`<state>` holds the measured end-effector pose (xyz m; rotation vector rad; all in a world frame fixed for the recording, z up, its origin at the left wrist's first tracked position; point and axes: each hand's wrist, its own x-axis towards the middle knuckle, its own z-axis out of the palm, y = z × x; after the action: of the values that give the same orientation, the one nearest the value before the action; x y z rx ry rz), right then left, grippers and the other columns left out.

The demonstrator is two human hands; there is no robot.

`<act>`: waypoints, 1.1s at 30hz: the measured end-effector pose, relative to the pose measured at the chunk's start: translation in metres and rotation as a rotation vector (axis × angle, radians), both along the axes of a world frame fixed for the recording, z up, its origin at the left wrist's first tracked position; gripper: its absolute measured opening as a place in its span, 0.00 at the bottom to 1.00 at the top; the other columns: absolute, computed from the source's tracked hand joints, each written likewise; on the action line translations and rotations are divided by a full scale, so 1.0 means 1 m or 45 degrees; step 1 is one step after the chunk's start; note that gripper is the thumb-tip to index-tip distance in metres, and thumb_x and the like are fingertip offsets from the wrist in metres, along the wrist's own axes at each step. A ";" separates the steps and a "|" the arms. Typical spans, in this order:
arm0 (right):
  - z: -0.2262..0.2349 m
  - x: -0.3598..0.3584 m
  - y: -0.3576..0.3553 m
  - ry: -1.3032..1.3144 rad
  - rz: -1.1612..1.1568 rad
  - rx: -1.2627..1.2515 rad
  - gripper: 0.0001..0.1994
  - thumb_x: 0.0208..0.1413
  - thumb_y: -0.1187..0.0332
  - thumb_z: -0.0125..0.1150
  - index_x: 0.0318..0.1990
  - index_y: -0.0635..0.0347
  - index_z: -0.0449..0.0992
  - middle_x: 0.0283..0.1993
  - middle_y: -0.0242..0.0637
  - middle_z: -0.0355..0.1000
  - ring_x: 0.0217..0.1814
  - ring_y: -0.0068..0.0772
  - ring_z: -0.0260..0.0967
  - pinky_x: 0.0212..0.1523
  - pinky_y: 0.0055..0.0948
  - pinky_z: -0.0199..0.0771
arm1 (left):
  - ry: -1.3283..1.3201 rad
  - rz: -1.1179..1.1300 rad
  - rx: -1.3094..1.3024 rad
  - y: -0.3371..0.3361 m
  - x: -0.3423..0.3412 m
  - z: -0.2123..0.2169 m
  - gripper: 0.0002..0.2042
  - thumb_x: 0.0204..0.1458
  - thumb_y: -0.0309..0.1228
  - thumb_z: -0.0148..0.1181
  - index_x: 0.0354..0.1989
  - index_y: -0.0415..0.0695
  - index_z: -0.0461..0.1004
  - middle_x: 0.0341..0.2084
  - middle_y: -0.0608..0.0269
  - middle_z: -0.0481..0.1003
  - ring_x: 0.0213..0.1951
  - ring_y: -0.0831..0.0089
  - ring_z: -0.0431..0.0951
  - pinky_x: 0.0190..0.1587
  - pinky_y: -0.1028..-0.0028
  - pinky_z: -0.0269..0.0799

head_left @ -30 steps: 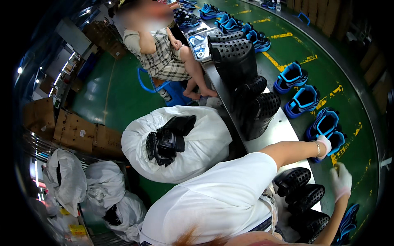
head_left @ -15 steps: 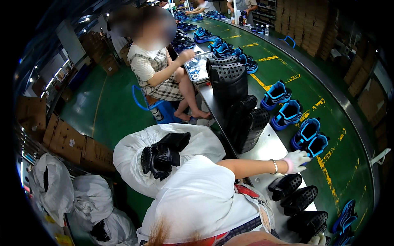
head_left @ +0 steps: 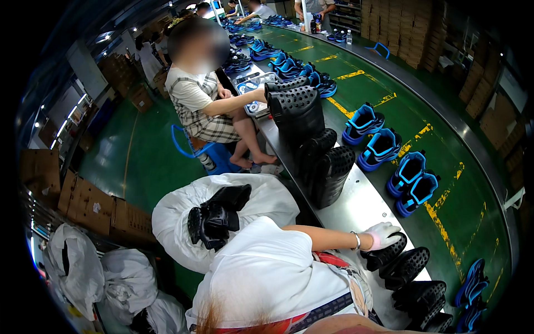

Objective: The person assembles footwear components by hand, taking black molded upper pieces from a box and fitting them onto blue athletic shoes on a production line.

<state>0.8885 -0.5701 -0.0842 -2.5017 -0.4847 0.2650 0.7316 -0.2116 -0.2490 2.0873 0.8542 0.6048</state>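
Observation:
My left hand (head_left: 382, 236), in a pale glove with a pink cuff, rests over the near-left black shoe form (head_left: 385, 253), its fingers curled on the dotted surface. Beside that form stand another black shoe form (head_left: 405, 268) and a darker cluster of black forms (head_left: 421, 298) toward the lower edge. My right hand is out of view. On the green belt beyond my left hand stand black-and-blue shoes, the closest being a shoe (head_left: 417, 193) next to its mate (head_left: 406, 173).
Tall black forms (head_left: 297, 108) stand on the metal ledge (head_left: 364, 195). A white sack (head_left: 267, 192) with black forms on top lies left of me. A co-worker (head_left: 194, 100) sits further along, one arm reaching behind the tall forms. More blue shoes (head_left: 475, 284) lie lower right.
My left hand has drawn back from the nearest blue shoe onto a black form. My right hand, at the lower edge before, has left view. The co-worker's raised hand has lowered toward the ledge.

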 end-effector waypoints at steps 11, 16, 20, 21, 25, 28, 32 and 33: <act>-0.080 0.032 -0.053 -0.026 -0.141 -0.159 0.14 0.62 0.62 0.51 0.47 0.59 0.76 0.44 0.41 0.74 0.44 0.33 0.73 0.46 0.31 0.73 | -0.024 0.165 0.104 -0.026 0.015 -0.021 0.19 0.56 0.42 0.52 0.52 0.44 0.70 0.39 0.47 0.74 0.45 0.49 0.73 0.50 0.59 0.69; -0.158 0.041 -0.131 -0.002 -0.308 -0.349 0.14 0.62 0.61 0.50 0.48 0.57 0.76 0.46 0.41 0.74 0.46 0.34 0.73 0.48 0.32 0.73 | 0.017 0.134 0.052 -0.043 0.005 -0.005 0.21 0.58 0.45 0.47 0.53 0.45 0.71 0.42 0.42 0.73 0.45 0.45 0.73 0.51 0.57 0.69; -0.243 0.026 -0.240 0.031 -0.555 -0.650 0.15 0.62 0.61 0.49 0.48 0.56 0.76 0.49 0.41 0.73 0.48 0.36 0.72 0.49 0.33 0.73 | 0.275 -0.195 0.820 -0.013 0.008 -0.026 0.14 0.51 0.31 0.50 0.45 0.41 0.70 0.43 0.48 0.71 0.46 0.52 0.72 0.49 0.59 0.70; -0.266 0.014 -0.276 0.048 -0.620 -0.751 0.15 0.62 0.61 0.49 0.48 0.56 0.76 0.49 0.41 0.73 0.48 0.36 0.72 0.49 0.33 0.73 | 0.342 -0.284 0.964 -0.003 0.005 -0.025 0.13 0.50 0.29 0.50 0.43 0.40 0.70 0.42 0.48 0.70 0.46 0.53 0.72 0.48 0.59 0.70; -0.364 -0.055 -0.384 0.040 -0.715 -1.158 0.15 0.63 0.60 0.48 0.49 0.55 0.76 0.51 0.41 0.73 0.50 0.37 0.72 0.51 0.34 0.73 | 0.534 -0.285 0.818 0.030 0.017 -0.022 0.19 0.53 0.22 0.44 0.55 0.40 0.66 0.55 0.44 0.66 0.59 0.53 0.66 0.61 0.62 0.62; -0.370 -0.060 -0.418 -0.037 -0.539 -1.530 0.16 0.62 0.59 0.47 0.50 0.55 0.75 0.54 0.42 0.71 0.54 0.40 0.71 0.53 0.39 0.72 | 0.258 -0.325 0.073 0.065 0.042 -0.044 0.17 0.61 0.32 0.43 0.57 0.40 0.67 0.51 0.52 0.69 0.51 0.66 0.69 0.55 0.69 0.65; -0.312 -0.020 -0.373 0.369 -1.323 -0.634 0.24 0.60 0.55 0.48 0.59 0.58 0.69 0.65 0.42 0.64 0.65 0.49 0.60 0.63 0.37 0.60 | -0.080 0.009 -0.437 0.044 0.030 -0.047 0.22 0.65 0.38 0.42 0.60 0.36 0.65 0.55 0.55 0.70 0.54 0.69 0.70 0.59 0.71 0.62; -0.256 -0.010 -0.333 0.470 -1.479 -0.492 0.25 0.59 0.56 0.49 0.60 0.61 0.68 0.65 0.45 0.64 0.65 0.48 0.61 0.62 0.37 0.59 | -0.084 0.006 -0.398 0.026 0.033 -0.028 0.23 0.65 0.38 0.42 0.62 0.34 0.64 0.57 0.55 0.68 0.57 0.68 0.68 0.62 0.71 0.60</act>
<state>0.8781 -0.9030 -0.3406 -2.5453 1.2346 0.3413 0.7651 -0.1856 -0.2766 1.7745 0.8568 0.5045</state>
